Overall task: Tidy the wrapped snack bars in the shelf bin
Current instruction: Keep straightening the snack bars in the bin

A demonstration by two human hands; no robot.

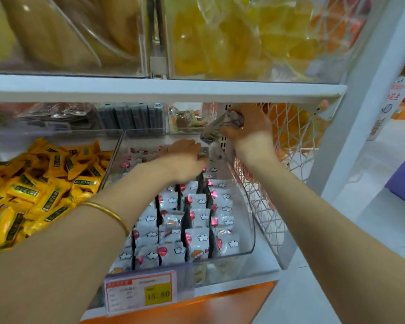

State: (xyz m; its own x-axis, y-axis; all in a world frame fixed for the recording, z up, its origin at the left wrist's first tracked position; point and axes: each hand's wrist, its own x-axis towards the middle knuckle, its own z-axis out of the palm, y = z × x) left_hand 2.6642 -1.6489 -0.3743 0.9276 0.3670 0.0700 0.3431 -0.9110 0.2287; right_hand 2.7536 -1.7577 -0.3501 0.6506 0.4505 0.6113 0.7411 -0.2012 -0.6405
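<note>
Our right hand [248,127] is closed round a bunch [222,126] of wrapped bars, held above the back right corner of the bin [251,246]. Our left hand [185,157] reaches palm-down into the back of the bin, fingers bent toward the wrappers there. We cannot tell whether they have hold of one, as the fingertips blur into the packs. The other bars [197,220] stand on edge in rows across the front and middle of the bin, while those at the back seem to lie looser.

As we judge it, the step is gathering the loose ones at the back and setting them into the rows. To do it well, we square the bunch so all wrappers face one way and grip firmly without crushing. We use the left hand to press the standing rows forward and hold a gap open. We then lower the bunch upright into that gap rather than dropping it. We mind the shelf [150,87] close above the bin and the net [267,195] just beside its right wall, where a slippery pack could catch.
</note>
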